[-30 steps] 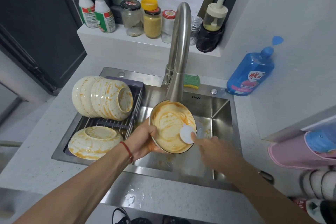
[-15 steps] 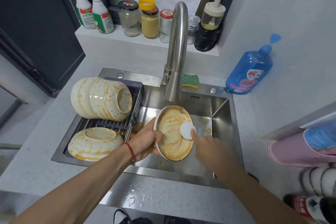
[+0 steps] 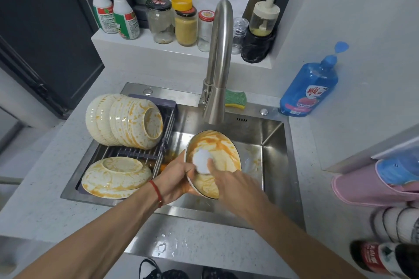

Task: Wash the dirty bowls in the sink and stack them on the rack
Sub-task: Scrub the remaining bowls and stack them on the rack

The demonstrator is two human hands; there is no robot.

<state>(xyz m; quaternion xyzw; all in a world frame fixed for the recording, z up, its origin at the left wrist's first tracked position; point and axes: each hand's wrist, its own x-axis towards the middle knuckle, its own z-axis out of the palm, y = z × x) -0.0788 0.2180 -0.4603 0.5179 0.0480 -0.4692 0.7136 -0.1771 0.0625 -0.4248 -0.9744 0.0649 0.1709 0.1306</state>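
We note the bowl (image 3: 217, 156) held tilted over the steel sink (image 3: 272, 142), just below the faucet (image 3: 218, 75) spout. Its inside is cream, smeared with orange sauce in broad streaks; the rim carries a thin dark line. The left hand (image 3: 179, 179) grips the bowl's near-left rim, fingers curled under its outer wall, thumb over the edge. The right hand (image 3: 233, 184) presses a white round pad (image 3: 201, 162) against the inner wall; its index finger lies extended on the pad, and we cannot tell how the other fingers lie. The pad sits just beside the left thumb. Left of the left-hand fingers, on the rack (image 3: 140, 154), a row of stained bowls (image 3: 124, 120) lies on its side, and one upturned bowl (image 3: 115, 176) rests nearer, both blotched orange.
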